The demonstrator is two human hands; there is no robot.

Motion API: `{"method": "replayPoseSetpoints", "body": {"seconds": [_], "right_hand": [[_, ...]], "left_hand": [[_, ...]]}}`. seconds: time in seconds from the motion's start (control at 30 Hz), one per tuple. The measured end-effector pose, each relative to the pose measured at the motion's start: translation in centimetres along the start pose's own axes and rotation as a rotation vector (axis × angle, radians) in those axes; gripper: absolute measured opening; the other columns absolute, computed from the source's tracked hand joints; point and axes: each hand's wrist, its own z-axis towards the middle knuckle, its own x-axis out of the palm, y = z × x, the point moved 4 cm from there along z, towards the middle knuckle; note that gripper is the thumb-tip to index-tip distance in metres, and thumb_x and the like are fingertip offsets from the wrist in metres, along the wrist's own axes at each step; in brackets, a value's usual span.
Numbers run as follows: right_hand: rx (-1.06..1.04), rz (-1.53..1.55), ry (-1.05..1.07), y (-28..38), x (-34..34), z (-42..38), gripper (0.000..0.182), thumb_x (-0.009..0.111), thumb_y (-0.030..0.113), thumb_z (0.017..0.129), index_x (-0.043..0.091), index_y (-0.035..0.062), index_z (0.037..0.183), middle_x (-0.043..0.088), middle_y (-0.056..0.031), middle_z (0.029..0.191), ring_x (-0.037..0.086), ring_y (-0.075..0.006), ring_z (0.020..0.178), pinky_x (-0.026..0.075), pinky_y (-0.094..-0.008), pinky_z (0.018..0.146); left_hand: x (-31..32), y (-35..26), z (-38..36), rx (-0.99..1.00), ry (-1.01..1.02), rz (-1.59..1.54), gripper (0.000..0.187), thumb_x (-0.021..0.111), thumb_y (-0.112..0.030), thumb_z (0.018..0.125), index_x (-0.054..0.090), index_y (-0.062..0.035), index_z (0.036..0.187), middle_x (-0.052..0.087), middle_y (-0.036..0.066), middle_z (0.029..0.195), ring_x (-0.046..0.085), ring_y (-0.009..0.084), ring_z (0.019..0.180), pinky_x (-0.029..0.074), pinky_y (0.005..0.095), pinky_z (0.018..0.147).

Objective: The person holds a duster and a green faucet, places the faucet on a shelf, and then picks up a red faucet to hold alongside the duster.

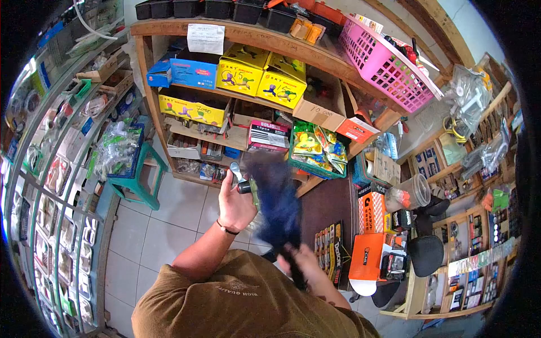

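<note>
Both hands [235,207] [301,263] in view, dk duster [276,205] v. blurred.

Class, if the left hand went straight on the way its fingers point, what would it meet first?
The left hand would probably meet the lower wooden shelf, around the small blue box; depth is unclear in this single view.
</note>
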Motion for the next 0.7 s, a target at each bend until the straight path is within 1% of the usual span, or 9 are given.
{"method": "replayPoseSetpoints", "body": {"seconds": [0.13, 0.23, 0.3, 0.43, 0.47, 0.5, 0.57, 0.63, 0.7], "right_hand": [[0.024, -0.123, -0.372, 3.8, 4.8, -0.9, 0.03, 0.052, 0.033, 0.084, 0.055, 0.0035, 0.083, 0.054, -0.003, 0.062, 0.05, -0.0108, 0.052, 0.04, -0.0235, 0.049], [0.046, 0.094, -0.003, -0.8, -1.5, 0.5, 0.034, 0.054, 0.035, 0.083, 0.054, 0.0024, 0.093, 0.057, -0.0026, 0.075, 0.052, -0.0096, 0.063, 0.042, -0.0242, 0.057], [-0.049, -0.089, -0.198, 0.8, 3.0, 0.0, 0.031, 0.055, 0.035, 0.082, 0.055, 0.004, 0.082, 0.055, -0.0048, 0.061, 0.049, -0.0105, 0.047, 0.039, -0.0233, 0.042], [0.149, 0.086, -0.021, -0.4, -0.9, 0.6, 0.031, 0.053, 0.032, 0.084, 0.053, 0.0021, 0.089, 0.055, -0.0047, 0.075, 0.051, -0.0101, 0.062, 0.042, -0.023, 0.058], [-0.027, 0.41, 0.571, -2.9, -3.4, 2.9, 0.035, 0.052, 0.033, 0.085, 0.052, 0.0, 0.094, 0.056, -0.0045, 0.079, 0.052, -0.0106, 0.068, 0.042, -0.0247, 0.063], [-0.026, 0.409, 0.573, -1.7, -1.1, 1.9, 0.035, 0.052, 0.033, 0.085, 0.052, 0.0, 0.094, 0.056, -0.0045, 0.079, 0.052, -0.0106, 0.068, 0.042, -0.0247, 0.063], [-0.062, -0.222, -0.137, 1.2, 3.2, -0.1, 0.038, 0.051, 0.036, 0.084, 0.053, -0.0008, 0.093, 0.057, -0.0069, 0.071, 0.054, -0.0121, 0.062, 0.043, -0.0266, 0.055], [-0.28, -0.531, -0.028, 1.2, 3.8, 0.7, 0.037, 0.051, 0.035, 0.084, 0.052, -0.0006, 0.095, 0.057, -0.0067, 0.067, 0.053, -0.0118, 0.058, 0.042, -0.0276, 0.051], [0.112, -0.232, -0.231, 2.5, 2.7, -1.0, 0.035, 0.051, 0.036, 0.084, 0.054, 0.0004, 0.087, 0.057, -0.0067, 0.066, 0.054, -0.0117, 0.059, 0.042, -0.0277, 0.052]], "left_hand": [[0.8, -1.9, -0.3, 0.025, -0.008, 0.08, 0.058, 0.037, -0.048, 0.084, 0.031, -0.0131, 0.129, 0.037, 0.01, 0.13, 0.037, 0.0274, 0.117, 0.029, 0.0456, 0.096], [1.7, -1.5, -1.1, -0.049, -0.075, -0.097, 0.066, 0.039, -0.055, 0.08, 0.033, -0.0097, 0.128, 0.041, 0.01, 0.125, 0.037, 0.0274, 0.117, 0.027, 0.0422, 0.098], [0.1, -1.2, -1.0, 0.021, 0.03, -0.109, 0.065, 0.041, -0.053, 0.079, 0.033, -0.0109, 0.128, 0.038, 0.011, 0.128, 0.036, 0.031, 0.117, 0.027, 0.047, 0.097], [1.0, -1.6, -1.2, -0.022, -0.103, -0.125, 0.063, 0.038, -0.049, 0.082, 0.029, -0.01, 0.13, 0.029, 0.014, 0.134, 0.034, 0.0313, 0.119, 0.028, 0.048, 0.096], [1.3, -1.5, -1.5, -0.052, -0.122, -0.124, 0.062, 0.038, -0.051, 0.082, 0.031, -0.0111, 0.129, 0.03, 0.012, 0.134, 0.034, 0.0316, 0.118, 0.029, 0.048, 0.096], [0.9, -1.3, -1.6, -0.05, -0.121, -0.123, 0.062, 0.038, -0.051, 0.082, 0.031, -0.0111, 0.129, 0.03, 0.012, 0.134, 0.034, 0.0316, 0.118, 0.029, 0.048, 0.096], [-0.2, -1.2, -1.3, 0.089, 0.08, -0.051, 0.061, 0.039, -0.053, 0.081, 0.037, -0.0135, 0.126, 0.035, 0.011, 0.131, 0.035, 0.0335, 0.117, 0.027, 0.0488, 0.097], [-1.1, -0.8, -0.3, 0.021, -0.022, 0.034, 0.062, 0.041, -0.053, 0.08, 0.034, -0.0145, 0.127, 0.034, 0.012, 0.131, 0.035, 0.0331, 0.117, 0.026, 0.0494, 0.097], [1.2, -1.1, -1.4, 0.005, 0.033, -0.09, 0.06, 0.041, -0.053, 0.08, 0.037, -0.0123, 0.125, 0.041, 0.012, 0.125, 0.04, 0.0288, 0.113, 0.031, 0.0457, 0.095]]}}
